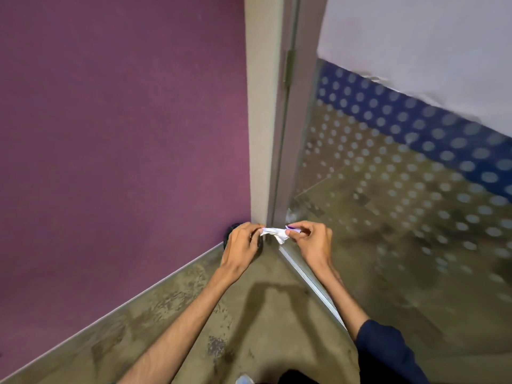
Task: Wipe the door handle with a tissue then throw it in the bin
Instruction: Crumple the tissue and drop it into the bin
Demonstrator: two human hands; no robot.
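One crumpled tissue [275, 234] is pinched between left hand [242, 245] and right hand [311, 241], above the floor [263, 314] corner by the door frame [261, 120]; open floor lies behind.

I have both forearms reaching forward and converging, hands nearly level. My left hand [241, 241] curls, fingertips pinched in a closed grip; my right hand [311, 239] mirrors it, wrist bent, pinching too.
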